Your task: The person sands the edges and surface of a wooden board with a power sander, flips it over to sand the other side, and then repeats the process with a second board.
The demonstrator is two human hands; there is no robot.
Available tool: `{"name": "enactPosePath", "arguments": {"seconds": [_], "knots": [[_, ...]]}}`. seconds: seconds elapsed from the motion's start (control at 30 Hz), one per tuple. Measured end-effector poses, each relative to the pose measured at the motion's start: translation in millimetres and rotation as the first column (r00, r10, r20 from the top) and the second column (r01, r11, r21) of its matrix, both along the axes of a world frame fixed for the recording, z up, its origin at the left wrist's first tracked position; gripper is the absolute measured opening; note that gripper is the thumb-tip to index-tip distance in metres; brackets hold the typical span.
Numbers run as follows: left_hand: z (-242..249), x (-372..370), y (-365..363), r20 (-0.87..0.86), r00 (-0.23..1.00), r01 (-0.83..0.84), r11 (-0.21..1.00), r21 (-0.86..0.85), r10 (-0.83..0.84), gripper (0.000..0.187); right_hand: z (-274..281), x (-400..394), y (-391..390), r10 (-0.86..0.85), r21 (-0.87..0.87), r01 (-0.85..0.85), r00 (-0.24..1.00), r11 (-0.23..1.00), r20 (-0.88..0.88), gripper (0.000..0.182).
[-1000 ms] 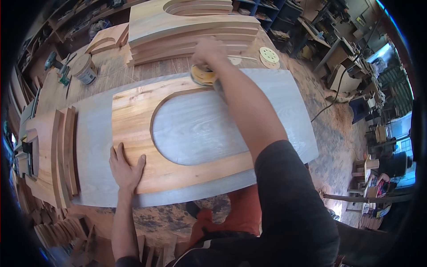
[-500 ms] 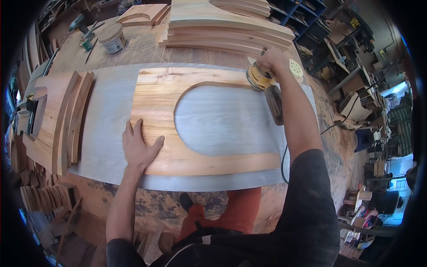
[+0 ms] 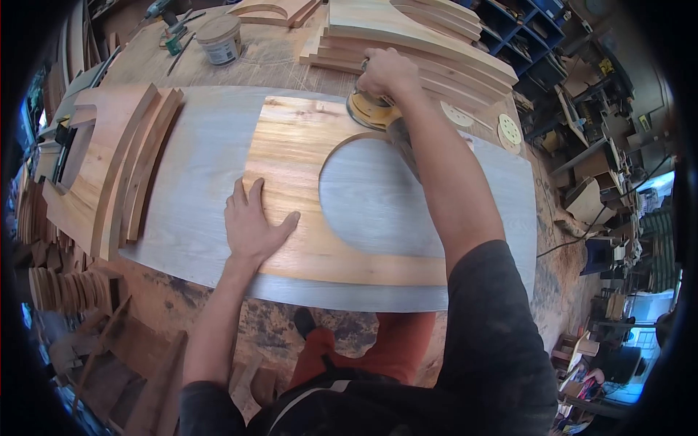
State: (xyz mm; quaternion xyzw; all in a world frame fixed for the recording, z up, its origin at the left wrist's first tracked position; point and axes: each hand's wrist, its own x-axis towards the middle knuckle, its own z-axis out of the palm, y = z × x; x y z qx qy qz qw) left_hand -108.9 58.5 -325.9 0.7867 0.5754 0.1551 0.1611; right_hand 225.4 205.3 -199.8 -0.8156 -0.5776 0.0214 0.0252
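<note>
A flat wooden panel [image 3: 291,145] with a large rounded cut-out lies on a grey board [image 3: 207,167]. My left hand [image 3: 256,221] rests on the panel's left edge, fingers spread and thumb apart. My right hand [image 3: 390,73] is wrapped round the top of a yellow orbital sander [image 3: 372,110]. The sander sits on the panel's far strip, just above the cut-out. Its dark dust canister points toward me, partly hidden behind my right forearm. The forearm also covers the panel's right part.
Cut wooden pieces [image 3: 120,167] stand at the left; a taller stack of curved boards [image 3: 414,54] is at the back. A tub [image 3: 219,40] and a drill [image 3: 166,16] are at the far left. Sanding discs [image 3: 509,129] lie right. A black cord [image 3: 574,236] hangs at the right edge.
My right hand has moved the sander leftward along the panel's far strip. My left hand stays at the panel's left edge. The whole view has shifted, uncovering more discs.
</note>
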Motion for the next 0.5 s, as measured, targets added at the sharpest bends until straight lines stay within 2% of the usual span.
{"name": "enactPosePath", "arguments": {"seconds": [0.07,0.23,0.3,0.5], "knots": [[-3,-1,1,0.004,1.0,0.025,0.997,0.079,-0.025,0.1,2,-18,2,0.025,-0.021,-0.025,1.0,0.999,-0.002,0.059],[-2,0,1,0.002,1.0,0.011,0.999,0.033,-0.011,0.097,9,-44,-11,0.07,-0.074,-0.07,0.998,0.995,-0.009,0.06],[-1,0,1,-0.011,1.0,0.009,0.999,0.044,-0.008,0.096,9,-49,-13,0.094,-0.112,-0.089,0.995,0.99,0.034,0.075],[0,0,2,-0.003,1.0,0.013,0.999,0.046,-0.013,0.095,7,-77,-23,0.146,-0.096,-0.144,0.989,0.985,0.018,0.077]]}}
